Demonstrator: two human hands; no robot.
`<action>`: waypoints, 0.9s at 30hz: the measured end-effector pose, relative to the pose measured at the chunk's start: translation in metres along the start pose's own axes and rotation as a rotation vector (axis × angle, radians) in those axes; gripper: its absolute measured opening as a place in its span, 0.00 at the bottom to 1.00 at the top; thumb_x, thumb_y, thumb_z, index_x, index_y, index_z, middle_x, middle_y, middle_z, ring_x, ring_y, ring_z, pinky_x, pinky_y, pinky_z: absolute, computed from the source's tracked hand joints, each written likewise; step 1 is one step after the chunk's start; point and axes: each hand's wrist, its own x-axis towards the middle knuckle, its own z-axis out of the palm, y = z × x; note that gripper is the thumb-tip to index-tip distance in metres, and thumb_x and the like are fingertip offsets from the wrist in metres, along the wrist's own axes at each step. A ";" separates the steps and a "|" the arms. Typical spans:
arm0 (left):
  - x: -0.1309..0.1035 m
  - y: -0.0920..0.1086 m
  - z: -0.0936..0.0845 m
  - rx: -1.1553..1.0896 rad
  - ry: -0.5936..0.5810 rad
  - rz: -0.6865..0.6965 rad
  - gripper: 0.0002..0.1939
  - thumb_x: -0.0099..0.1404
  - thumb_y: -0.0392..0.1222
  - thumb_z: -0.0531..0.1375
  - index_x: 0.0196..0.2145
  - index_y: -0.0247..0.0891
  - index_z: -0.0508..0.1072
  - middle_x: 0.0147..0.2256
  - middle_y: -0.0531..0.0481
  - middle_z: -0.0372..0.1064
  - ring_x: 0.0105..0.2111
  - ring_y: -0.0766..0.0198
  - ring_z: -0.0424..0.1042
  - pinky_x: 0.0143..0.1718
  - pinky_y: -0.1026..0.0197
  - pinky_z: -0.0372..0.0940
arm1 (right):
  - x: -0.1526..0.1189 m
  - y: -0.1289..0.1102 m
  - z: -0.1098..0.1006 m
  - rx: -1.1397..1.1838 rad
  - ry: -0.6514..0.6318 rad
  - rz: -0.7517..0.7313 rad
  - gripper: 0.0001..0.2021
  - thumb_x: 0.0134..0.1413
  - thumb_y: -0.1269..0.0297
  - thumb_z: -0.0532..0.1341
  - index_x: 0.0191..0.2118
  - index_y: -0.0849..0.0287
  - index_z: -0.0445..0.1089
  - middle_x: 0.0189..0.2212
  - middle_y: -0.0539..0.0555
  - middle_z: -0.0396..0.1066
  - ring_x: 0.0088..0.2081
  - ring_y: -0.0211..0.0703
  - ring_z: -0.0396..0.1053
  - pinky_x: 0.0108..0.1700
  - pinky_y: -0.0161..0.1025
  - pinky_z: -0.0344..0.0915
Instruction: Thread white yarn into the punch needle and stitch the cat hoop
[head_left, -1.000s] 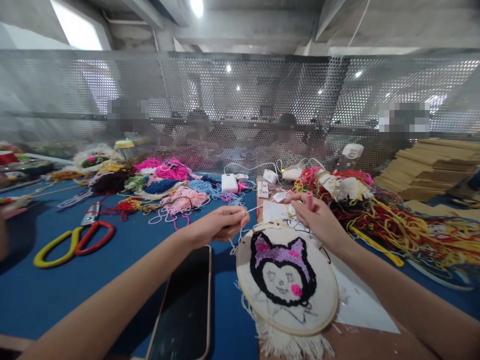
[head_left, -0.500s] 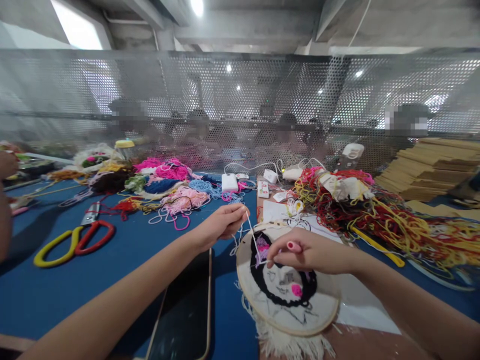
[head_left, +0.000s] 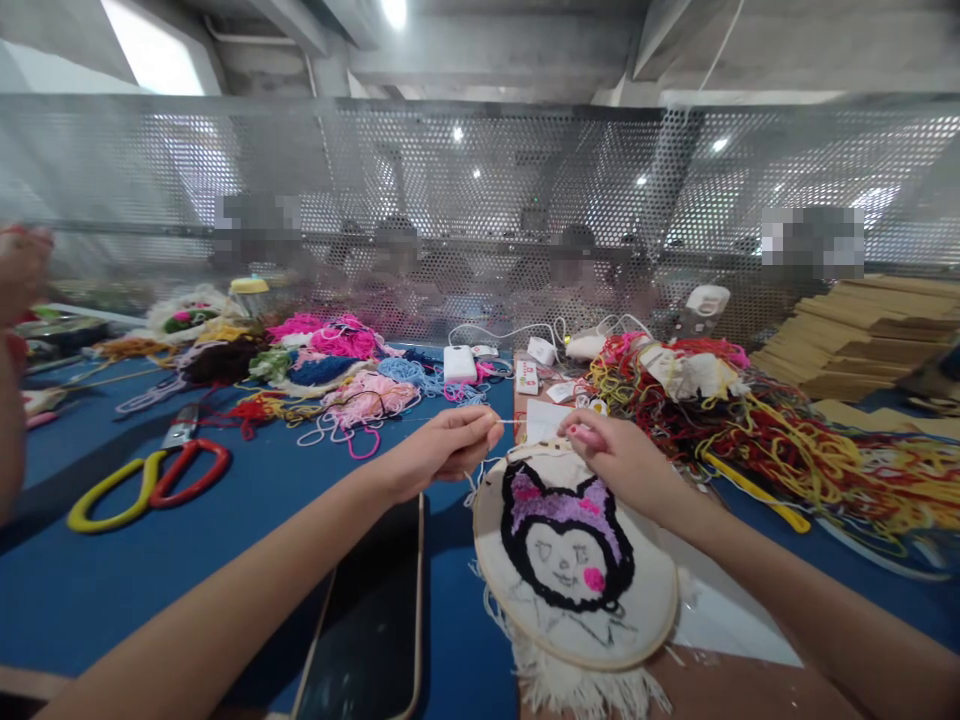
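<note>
White yarn (head_left: 514,422) runs short and taut between my two hands, above the top of an embroidery hoop. My left hand (head_left: 457,445) is closed, pinching one end of the yarn between thumb and fingers. Closed around a pink-handled punch needle (head_left: 588,438), my right hand (head_left: 626,460) hovers over the upper right of the hoop; its needle tip is hard to make out. The round embroidery hoop (head_left: 652,625) lies on the table with fringed white cloth. On it is a cartoon face with a black yarn outline, purple and pink filling and one pink cheek.
A phone (head_left: 367,610) lies beside my left forearm. Scissors (head_left: 169,475) with yellow and red handles rest at left. Yarn piles (head_left: 352,375) sit behind, and tangled yarn (head_left: 720,430) spreads at right by stacked brown cardboard (head_left: 862,335). Another person's hand (head_left: 22,265) shows far left.
My right hand has lifted up and away from the hoop's face, uncovering the design. The yarn, slanting down before, now stretches level between my hands. The other person's hand has risen.
</note>
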 end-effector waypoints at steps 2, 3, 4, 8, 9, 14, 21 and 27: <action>0.000 0.001 0.001 0.012 -0.015 -0.017 0.14 0.68 0.49 0.50 0.28 0.39 0.61 0.15 0.61 0.41 0.15 0.73 0.36 0.15 0.69 0.36 | 0.003 0.002 -0.001 0.170 0.086 0.032 0.08 0.57 0.63 0.51 0.36 0.58 0.64 0.16 0.44 0.54 0.20 0.36 0.51 0.24 0.33 0.47; 0.000 0.001 0.001 0.020 -0.018 -0.025 0.14 0.68 0.48 0.50 0.28 0.39 0.61 0.15 0.61 0.41 0.16 0.73 0.36 0.15 0.69 0.36 | 0.004 0.002 -0.002 0.309 0.120 0.045 0.09 0.58 0.61 0.50 0.37 0.57 0.64 0.14 0.42 0.50 0.18 0.35 0.47 0.22 0.33 0.45; 0.001 0.000 0.001 0.028 -0.019 -0.034 0.13 0.68 0.48 0.50 0.28 0.38 0.62 0.15 0.61 0.41 0.15 0.73 0.36 0.14 0.70 0.36 | 0.005 0.001 -0.003 0.468 0.144 0.052 0.09 0.59 0.60 0.51 0.38 0.57 0.64 0.13 0.41 0.47 0.17 0.33 0.44 0.21 0.33 0.43; 0.006 -0.005 0.000 0.063 0.023 -0.053 0.13 0.68 0.48 0.50 0.29 0.38 0.63 0.14 0.62 0.43 0.15 0.74 0.37 0.13 0.71 0.38 | 0.001 -0.007 -0.009 0.861 0.071 -0.020 0.07 0.58 0.62 0.54 0.39 0.56 0.67 0.13 0.39 0.43 0.16 0.31 0.39 0.19 0.32 0.39; 0.007 -0.006 -0.001 0.068 0.051 -0.047 0.13 0.67 0.48 0.50 0.28 0.38 0.62 0.14 0.62 0.43 0.14 0.74 0.38 0.13 0.72 0.38 | -0.002 -0.011 -0.010 0.860 -0.021 -0.059 0.07 0.58 0.63 0.55 0.38 0.56 0.69 0.13 0.39 0.43 0.16 0.30 0.39 0.19 0.32 0.39; 0.008 -0.008 -0.001 0.042 0.141 0.006 0.13 0.67 0.49 0.52 0.29 0.38 0.62 0.14 0.62 0.42 0.14 0.75 0.36 0.12 0.72 0.37 | -0.018 -0.029 -0.008 0.447 -0.598 -0.155 0.10 0.56 0.66 0.55 0.38 0.59 0.74 0.18 0.46 0.59 0.19 0.31 0.52 0.20 0.30 0.49; 0.002 -0.003 0.011 0.001 0.090 0.023 0.13 0.67 0.48 0.52 0.28 0.38 0.62 0.14 0.62 0.41 0.15 0.74 0.37 0.13 0.72 0.37 | -0.014 -0.021 0.003 -0.231 -0.328 -0.091 0.12 0.48 0.74 0.55 0.34 0.56 0.74 0.30 0.53 0.74 0.30 0.41 0.66 0.32 0.36 0.55; -0.003 0.006 0.014 -0.026 0.011 0.080 0.14 0.68 0.47 0.50 0.27 0.38 0.62 0.14 0.62 0.42 0.15 0.74 0.37 0.14 0.71 0.39 | 0.001 -0.001 0.001 0.049 -0.046 -0.028 0.08 0.56 0.66 0.52 0.35 0.58 0.68 0.18 0.47 0.62 0.22 0.37 0.58 0.26 0.34 0.50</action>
